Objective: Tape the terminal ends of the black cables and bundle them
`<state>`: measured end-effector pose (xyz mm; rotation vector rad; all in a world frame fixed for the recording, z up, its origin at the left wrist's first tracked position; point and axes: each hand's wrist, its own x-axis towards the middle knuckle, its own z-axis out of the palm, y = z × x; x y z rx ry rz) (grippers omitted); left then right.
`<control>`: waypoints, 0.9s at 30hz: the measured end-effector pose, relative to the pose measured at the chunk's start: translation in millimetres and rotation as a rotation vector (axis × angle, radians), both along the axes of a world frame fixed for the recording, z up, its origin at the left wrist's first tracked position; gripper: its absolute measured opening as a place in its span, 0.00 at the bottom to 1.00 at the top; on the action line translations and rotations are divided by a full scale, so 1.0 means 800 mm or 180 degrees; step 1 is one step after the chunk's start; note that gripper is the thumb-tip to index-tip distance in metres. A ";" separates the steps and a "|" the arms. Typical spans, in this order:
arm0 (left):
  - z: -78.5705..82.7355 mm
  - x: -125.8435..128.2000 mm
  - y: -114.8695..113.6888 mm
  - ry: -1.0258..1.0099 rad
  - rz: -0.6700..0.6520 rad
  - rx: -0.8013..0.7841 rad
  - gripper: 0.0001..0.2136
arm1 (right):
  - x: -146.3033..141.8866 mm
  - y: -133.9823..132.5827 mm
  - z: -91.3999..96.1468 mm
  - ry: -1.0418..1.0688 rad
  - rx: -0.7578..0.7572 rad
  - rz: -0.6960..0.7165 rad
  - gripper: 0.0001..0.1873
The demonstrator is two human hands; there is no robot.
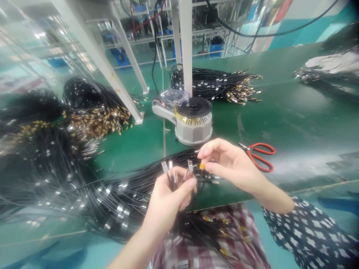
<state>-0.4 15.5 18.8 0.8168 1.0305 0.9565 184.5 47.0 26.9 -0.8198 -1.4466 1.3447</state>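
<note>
My left hand (171, 194) is closed around several black cables (169, 182), their silver metal connectors (165, 167) sticking up above the fingers. Just to its right, my right hand (228, 162) has thumb and fingers curled in a pinch at a small piece of yellow tape (202, 166), close to one of the cable ends. Whether the tape sticks to the cable there, I cannot tell. More cables with yellow-wrapped ends (224, 221) lie across my lap on a checked cloth. Beyond my hands stands a round white tape dispenser (193, 129) with a black top.
Red-handled scissors (260, 157) lie on the green table (280, 123) right of my right hand. Bundles of black cables spread at the left (98, 119) and behind the dispenser (215, 84). White metal posts (185, 48) rise from the table. Something white (333, 63) lies far right.
</note>
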 end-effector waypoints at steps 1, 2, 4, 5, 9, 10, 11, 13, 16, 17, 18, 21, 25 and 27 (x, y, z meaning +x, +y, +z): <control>0.000 0.001 0.000 -0.0027 -0.0016 -0.0020 0.12 | 0.000 -0.001 -0.001 0.0027 0.0058 0.0004 0.08; 0.000 0.001 -0.001 -0.0051 -0.0032 -0.0037 0.12 | 0.000 -0.002 -0.001 0.0027 0.0104 0.0005 0.09; 0.001 0.001 -0.001 -0.0067 -0.0068 -0.0057 0.12 | 0.000 -0.003 -0.001 -0.0036 0.0145 0.0030 0.09; 0.001 0.001 -0.002 -0.0060 -0.0083 -0.0061 0.11 | -0.001 -0.004 -0.001 -0.0085 0.0161 0.0048 0.09; 0.004 0.000 -0.003 -0.0022 -0.0154 -0.0074 0.11 | -0.002 -0.004 0.000 -0.0214 0.0317 0.0109 0.09; 0.004 0.000 -0.004 -0.0029 -0.0184 -0.0078 0.10 | -0.003 -0.004 0.000 -0.0243 0.0352 0.0120 0.09; 0.003 -0.001 -0.004 -0.0037 -0.0215 -0.0081 0.10 | -0.003 -0.004 0.001 -0.0267 0.0376 0.0129 0.09; 0.003 -0.001 -0.004 -0.0063 -0.0261 -0.0078 0.10 | -0.003 -0.004 0.002 -0.0300 0.0401 0.0140 0.09; 0.002 -0.002 -0.004 -0.0102 -0.0276 -0.0070 0.09 | -0.003 -0.004 0.002 -0.0312 0.0426 0.0144 0.09; 0.001 -0.002 -0.004 -0.0124 -0.0277 -0.0071 0.09 | -0.003 -0.004 0.002 -0.0307 0.0441 0.0149 0.09; 0.001 -0.002 -0.004 -0.0145 -0.0276 -0.0073 0.09 | -0.003 -0.003 0.002 -0.0305 0.0453 0.0155 0.09; 0.001 -0.002 -0.004 -0.0184 -0.0290 -0.0077 0.09 | -0.003 -0.002 0.001 -0.0309 0.0482 0.0168 0.09; 0.001 -0.003 -0.004 -0.0186 -0.0337 -0.0061 0.09 | -0.003 -0.002 0.003 -0.0358 0.0490 0.0196 0.09; 0.002 -0.003 -0.004 -0.0184 -0.0351 -0.0069 0.10 | -0.002 -0.002 0.004 -0.0409 0.0509 0.0206 0.09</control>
